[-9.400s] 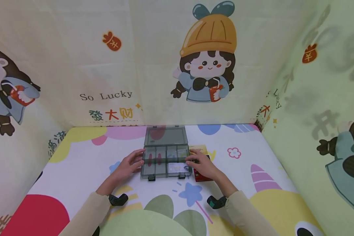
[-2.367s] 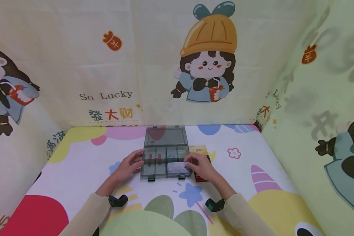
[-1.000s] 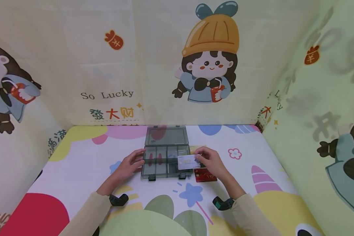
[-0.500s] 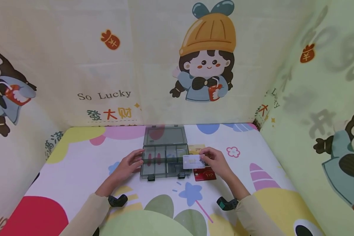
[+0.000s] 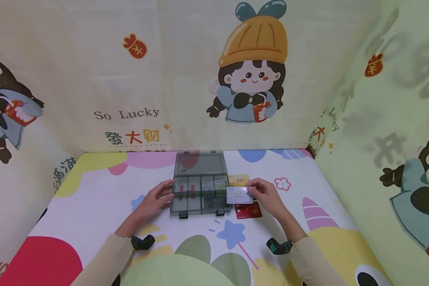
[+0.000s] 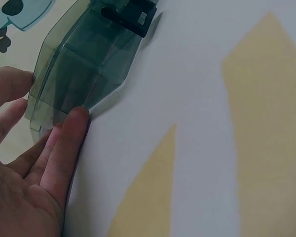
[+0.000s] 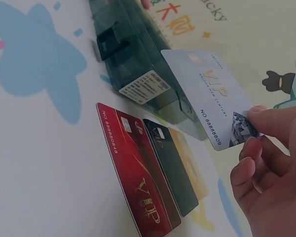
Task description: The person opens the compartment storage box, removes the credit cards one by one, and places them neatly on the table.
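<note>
A clear grey-green divided plastic box (image 5: 200, 169) lies with its lid folded back on the table. My left hand (image 5: 155, 202) rests against its left side, thumb and fingertips touching the wall in the left wrist view. Between thumb and fingers, my right hand (image 5: 269, 196) pinches a silver VIP card (image 7: 207, 94) by the corner with the diamond picture. The card is raised beside the box's right side. Below it, a red VIP card (image 7: 138, 173), a dark green VIP card (image 7: 170, 168) and a gold card (image 7: 190, 163) lie in a row on the table.
Black latches (image 5: 183, 215) stick out at the box's front edge. A patterned cloth (image 5: 103, 206) covers the table, and a printed curtain (image 5: 186, 79) stands behind it. Small wrist-worn devices (image 5: 279, 246) sit at both cuffs.
The silver card lay in the box's front right compartment earlier. My right hand has lifted it out and carried it to the right, uncovering the red card. The left hand keeps its place.
</note>
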Available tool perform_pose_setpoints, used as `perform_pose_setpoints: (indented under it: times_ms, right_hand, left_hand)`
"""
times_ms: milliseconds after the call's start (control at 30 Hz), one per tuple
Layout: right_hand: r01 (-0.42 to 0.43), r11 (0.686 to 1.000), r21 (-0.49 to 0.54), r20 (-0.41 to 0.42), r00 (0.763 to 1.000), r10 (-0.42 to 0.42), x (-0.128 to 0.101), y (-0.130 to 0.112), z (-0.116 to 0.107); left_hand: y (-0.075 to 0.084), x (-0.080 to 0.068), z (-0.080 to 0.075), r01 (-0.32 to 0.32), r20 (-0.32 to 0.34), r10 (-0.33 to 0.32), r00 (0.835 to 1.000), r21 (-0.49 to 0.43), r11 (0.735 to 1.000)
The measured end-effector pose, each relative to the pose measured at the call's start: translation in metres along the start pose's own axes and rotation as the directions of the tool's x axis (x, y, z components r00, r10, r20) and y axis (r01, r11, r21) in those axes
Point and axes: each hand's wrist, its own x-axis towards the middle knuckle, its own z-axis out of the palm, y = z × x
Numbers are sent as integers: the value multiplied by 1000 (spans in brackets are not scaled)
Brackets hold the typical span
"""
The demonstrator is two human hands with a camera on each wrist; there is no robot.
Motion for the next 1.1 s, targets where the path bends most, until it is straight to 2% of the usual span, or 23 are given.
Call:
perform_pose_setpoints:
  times_ms: [333,567,1100]
  right_hand:
    - [-22,1000,-17,-19,1000,22,2,2,-8]
    - [-29,1000,-9,-28,999,29,2,2,-12]
    - [-11,1000,-10,-46,999,10,-2,9,-21]
  left_hand:
    - [2,0,0,23,-15,-23,1000,5,1000]
    - [3,1,0,6,1,-6,1000,-1,1000]
    - [2,0,0,14,-5,-14,1000,-5,1000]
